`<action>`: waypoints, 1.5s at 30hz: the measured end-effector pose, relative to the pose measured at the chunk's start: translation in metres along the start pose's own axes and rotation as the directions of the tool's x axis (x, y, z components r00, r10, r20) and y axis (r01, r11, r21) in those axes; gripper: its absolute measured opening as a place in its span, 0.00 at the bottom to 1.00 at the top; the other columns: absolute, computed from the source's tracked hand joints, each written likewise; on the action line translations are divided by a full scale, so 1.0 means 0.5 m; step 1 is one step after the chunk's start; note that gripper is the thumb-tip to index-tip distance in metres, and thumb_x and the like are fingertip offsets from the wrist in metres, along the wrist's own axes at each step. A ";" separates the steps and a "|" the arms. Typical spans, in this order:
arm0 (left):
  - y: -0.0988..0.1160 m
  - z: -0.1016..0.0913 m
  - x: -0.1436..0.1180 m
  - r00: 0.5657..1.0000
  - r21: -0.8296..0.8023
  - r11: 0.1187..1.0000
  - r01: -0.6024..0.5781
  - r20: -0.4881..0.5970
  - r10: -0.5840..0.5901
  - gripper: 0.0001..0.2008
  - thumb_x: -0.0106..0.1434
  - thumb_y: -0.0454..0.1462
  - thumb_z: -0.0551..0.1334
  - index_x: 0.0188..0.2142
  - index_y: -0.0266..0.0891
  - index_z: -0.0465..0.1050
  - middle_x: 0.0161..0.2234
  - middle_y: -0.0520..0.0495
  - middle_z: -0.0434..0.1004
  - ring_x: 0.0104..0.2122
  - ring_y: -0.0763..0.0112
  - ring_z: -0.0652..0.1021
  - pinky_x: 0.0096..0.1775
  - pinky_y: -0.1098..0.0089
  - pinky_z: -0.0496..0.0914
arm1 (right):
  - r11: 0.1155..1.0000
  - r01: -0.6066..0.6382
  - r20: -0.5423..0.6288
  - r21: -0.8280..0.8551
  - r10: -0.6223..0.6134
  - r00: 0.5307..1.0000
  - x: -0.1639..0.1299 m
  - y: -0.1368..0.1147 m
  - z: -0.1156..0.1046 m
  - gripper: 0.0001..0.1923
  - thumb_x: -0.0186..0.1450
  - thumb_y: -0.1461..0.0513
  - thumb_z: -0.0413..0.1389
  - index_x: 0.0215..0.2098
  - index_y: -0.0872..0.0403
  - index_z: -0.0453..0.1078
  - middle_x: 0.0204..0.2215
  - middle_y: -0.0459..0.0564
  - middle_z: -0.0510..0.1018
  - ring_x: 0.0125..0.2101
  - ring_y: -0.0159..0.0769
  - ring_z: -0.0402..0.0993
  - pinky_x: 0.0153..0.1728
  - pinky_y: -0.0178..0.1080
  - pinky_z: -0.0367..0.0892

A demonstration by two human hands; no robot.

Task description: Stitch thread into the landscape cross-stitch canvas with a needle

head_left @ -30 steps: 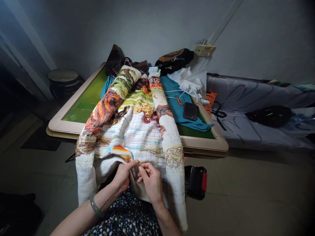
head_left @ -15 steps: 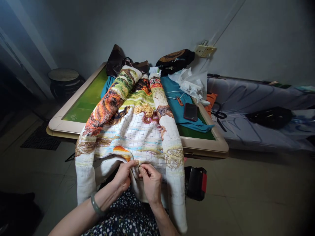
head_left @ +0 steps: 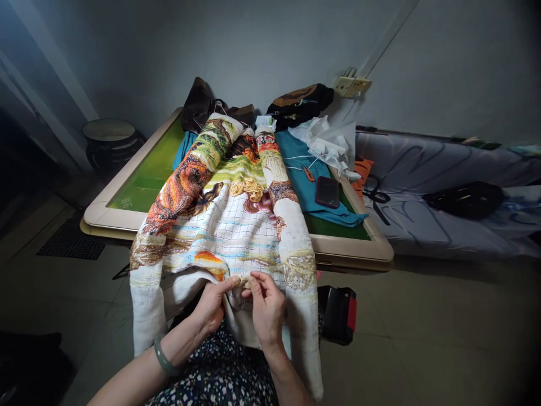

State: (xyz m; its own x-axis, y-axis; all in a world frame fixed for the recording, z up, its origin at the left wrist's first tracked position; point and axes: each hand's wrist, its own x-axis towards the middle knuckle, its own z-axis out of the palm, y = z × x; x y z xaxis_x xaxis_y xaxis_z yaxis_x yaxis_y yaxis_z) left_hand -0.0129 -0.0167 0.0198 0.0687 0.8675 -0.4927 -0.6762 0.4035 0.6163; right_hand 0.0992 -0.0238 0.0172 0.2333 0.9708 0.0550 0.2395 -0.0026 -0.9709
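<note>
A large cross-stitch cloth (head_left: pixel 249 231), printed with a grid and partly stitched in colour, spreads from the table down over my lap, its two sides rolled up. My left hand (head_left: pixel 214 301) is closed on the cloth near its lower edge, thumb on top and fingers underneath. Just to the right, my right hand (head_left: pixel 267 307) makes a pinch close above the cloth; whatever sits between those fingertips is too small to make out. A bundle of yellow thread (head_left: pixel 248 189) lies on the cloth farther up.
The green-topped table (head_left: pixel 139 189) bears a teal cloth (head_left: pixel 291 149), a phone (head_left: pixel 327 192), crumpled white plastic (head_left: pixel 325 141) and dark bags (head_left: pixel 300 101). A black-and-red box (head_left: pixel 338 316) is beside my lap. At right stands a covered sofa (head_left: pixel 406 220), at left a round stool (head_left: pixel 110 135).
My right hand has shifted slightly right and up, so the gap between the two hands' fingertips is wider. My left hand keeps its hold on the cloth.
</note>
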 end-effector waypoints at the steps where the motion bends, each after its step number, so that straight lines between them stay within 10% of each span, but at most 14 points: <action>1: 0.000 -0.001 0.000 1.000 -0.007 1.000 -0.020 0.008 0.020 0.17 0.43 0.37 0.72 0.33 0.31 0.78 0.30 0.41 0.81 0.32 0.60 0.79 0.38 0.64 0.71 | 0.998 0.036 -0.012 -0.042 -0.036 0.999 0.004 -0.002 -0.007 0.14 0.65 0.55 0.50 0.38 0.56 0.71 0.21 0.48 0.76 0.20 0.34 0.73 0.25 0.34 0.69; 9: -0.002 -0.002 0.002 0.997 0.033 0.998 -0.047 -0.059 0.049 0.15 0.41 0.36 0.73 0.29 0.30 0.78 0.27 0.43 0.81 0.32 0.61 0.79 0.39 0.64 0.71 | 0.986 0.050 0.238 -0.160 -0.010 0.971 0.004 -0.008 -0.017 0.11 0.63 0.57 0.53 0.26 0.55 0.70 0.19 0.46 0.73 0.20 0.32 0.70 0.22 0.32 0.64; 24: -0.003 0.001 0.007 0.996 0.062 0.997 -0.038 -0.076 0.043 0.13 0.42 0.36 0.71 0.28 0.31 0.77 0.25 0.43 0.80 0.33 0.60 0.79 0.41 0.64 0.71 | 0.996 -0.085 0.210 0.006 0.082 0.974 -0.008 0.006 -0.006 0.07 0.59 0.60 0.54 0.30 0.56 0.72 0.23 0.48 0.77 0.22 0.34 0.74 0.25 0.34 0.70; 45: -0.002 0.007 0.007 0.996 0.061 0.997 -0.043 -0.071 0.048 0.11 0.42 0.36 0.70 0.26 0.31 0.77 0.26 0.43 0.81 0.34 0.60 0.79 0.38 0.66 0.70 | 0.962 0.225 0.178 -0.154 -0.197 0.964 -0.012 0.019 -0.008 0.08 0.62 0.68 0.51 0.31 0.55 0.72 0.27 0.49 0.75 0.28 0.34 0.72 0.29 0.34 0.67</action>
State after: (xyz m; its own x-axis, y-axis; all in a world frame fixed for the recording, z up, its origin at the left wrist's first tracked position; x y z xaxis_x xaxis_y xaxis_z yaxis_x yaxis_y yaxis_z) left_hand -0.0094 -0.0134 0.0195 -0.0160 0.8628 -0.5053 -0.6325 0.3826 0.6734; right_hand 0.1038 -0.0305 0.0086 0.0102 0.9792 0.2024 0.4279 0.1787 -0.8860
